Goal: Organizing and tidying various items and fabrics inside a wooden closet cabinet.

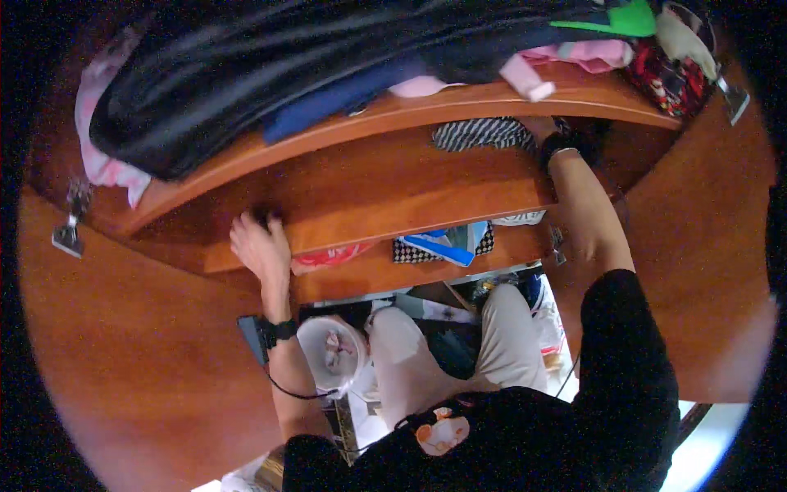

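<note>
I see an open wooden cabinet. My right hand [541, 128] reaches onto a shelf under the upper board, beside a black-and-white striped cloth [482, 134]; its fingers are partly hidden, so whether it grips the cloth does not show. My left hand [261, 246] is at the left end of the wooden shelf [424, 206], fingers spread and bent near its front edge, with no object visible in it. Dark bands circle both wrists. Below that shelf, a dark checked box [415, 251] holds blue items, with a red item [332, 255] to its left.
Dark clothing [246, 80] and pink cloth [596, 54] lie on the upper shelf, near a green object [633, 18]. Open cabinet doors [141, 344] with metal hinges [69, 237] flank me. A white bucket [329, 357] stands beside my knee.
</note>
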`<act>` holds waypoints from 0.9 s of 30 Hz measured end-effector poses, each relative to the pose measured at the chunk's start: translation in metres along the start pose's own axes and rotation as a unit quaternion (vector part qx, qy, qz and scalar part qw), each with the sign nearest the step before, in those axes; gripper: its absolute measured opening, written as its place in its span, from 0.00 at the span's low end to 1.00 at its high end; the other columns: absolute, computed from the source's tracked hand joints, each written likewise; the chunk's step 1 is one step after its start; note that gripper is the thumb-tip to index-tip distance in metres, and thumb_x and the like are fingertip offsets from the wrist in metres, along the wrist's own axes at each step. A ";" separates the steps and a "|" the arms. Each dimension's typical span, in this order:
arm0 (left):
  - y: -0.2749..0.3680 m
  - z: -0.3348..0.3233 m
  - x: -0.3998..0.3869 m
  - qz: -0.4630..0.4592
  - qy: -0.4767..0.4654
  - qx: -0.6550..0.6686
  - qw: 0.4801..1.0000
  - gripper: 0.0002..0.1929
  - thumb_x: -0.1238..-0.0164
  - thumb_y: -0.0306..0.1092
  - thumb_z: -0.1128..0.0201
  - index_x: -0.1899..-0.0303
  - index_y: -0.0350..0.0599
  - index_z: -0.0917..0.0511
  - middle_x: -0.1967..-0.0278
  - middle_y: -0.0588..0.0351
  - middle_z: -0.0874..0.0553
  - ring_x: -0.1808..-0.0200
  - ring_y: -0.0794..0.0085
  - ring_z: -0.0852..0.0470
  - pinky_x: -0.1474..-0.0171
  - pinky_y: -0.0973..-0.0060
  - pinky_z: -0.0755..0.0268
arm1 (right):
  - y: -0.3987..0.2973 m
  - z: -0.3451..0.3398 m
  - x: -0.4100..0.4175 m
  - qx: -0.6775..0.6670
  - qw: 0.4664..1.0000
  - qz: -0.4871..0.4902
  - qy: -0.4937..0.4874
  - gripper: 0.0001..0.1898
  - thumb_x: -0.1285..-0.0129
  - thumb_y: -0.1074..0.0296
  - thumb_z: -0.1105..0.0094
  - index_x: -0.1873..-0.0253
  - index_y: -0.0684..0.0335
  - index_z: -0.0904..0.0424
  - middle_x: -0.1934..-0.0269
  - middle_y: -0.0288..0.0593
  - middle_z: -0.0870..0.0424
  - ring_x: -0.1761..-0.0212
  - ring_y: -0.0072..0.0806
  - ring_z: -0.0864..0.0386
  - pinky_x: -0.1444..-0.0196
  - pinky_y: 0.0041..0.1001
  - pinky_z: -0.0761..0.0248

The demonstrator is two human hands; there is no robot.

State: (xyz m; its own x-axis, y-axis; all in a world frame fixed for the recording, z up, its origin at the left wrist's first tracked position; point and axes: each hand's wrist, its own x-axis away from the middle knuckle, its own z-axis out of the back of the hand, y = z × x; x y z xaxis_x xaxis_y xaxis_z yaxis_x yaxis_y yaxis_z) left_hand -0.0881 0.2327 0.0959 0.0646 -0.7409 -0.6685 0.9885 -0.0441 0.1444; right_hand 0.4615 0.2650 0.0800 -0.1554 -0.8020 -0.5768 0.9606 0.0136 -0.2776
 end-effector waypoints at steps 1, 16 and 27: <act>-0.001 -0.001 0.002 0.006 -0.011 -0.012 1.000 0.24 0.40 0.41 0.41 0.50 0.29 0.28 0.51 0.36 0.25 0.49 0.46 0.28 0.46 0.55 0.38 | 0.012 0.007 0.001 0.007 1.000 -0.012 -0.002 0.16 0.31 0.61 0.58 0.48 0.65 0.28 0.49 0.57 0.24 0.44 0.48 0.29 0.42 0.41 0.37; -0.013 -0.017 0.003 -0.029 0.038 -0.051 0.998 0.23 0.39 0.43 0.44 0.52 0.29 0.26 0.47 0.37 0.25 0.46 0.46 0.29 0.44 0.55 0.37 | 0.074 0.006 -0.020 0.028 0.997 -0.064 -0.010 0.16 0.30 0.61 0.59 0.47 0.65 0.28 0.48 0.57 0.24 0.43 0.49 0.30 0.41 0.40 0.38; 0.007 -0.013 0.006 -0.036 0.014 -0.004 0.999 0.20 0.39 0.42 0.45 0.55 0.32 0.24 0.53 0.41 0.22 0.50 0.48 0.27 0.47 0.55 0.36 | 0.068 0.041 0.042 0.042 0.998 -0.050 -0.007 0.17 0.30 0.61 0.59 0.46 0.65 0.28 0.47 0.57 0.24 0.42 0.49 0.30 0.40 0.40 0.38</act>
State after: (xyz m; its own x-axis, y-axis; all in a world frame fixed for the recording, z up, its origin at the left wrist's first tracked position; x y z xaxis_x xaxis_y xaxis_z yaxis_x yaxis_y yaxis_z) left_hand -0.0789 0.2367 0.0837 -0.0029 -0.7166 -0.6975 0.9919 -0.0907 0.0890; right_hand 0.5301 0.2075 0.0685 -0.2493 -0.8052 -0.5381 0.9563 -0.1168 -0.2682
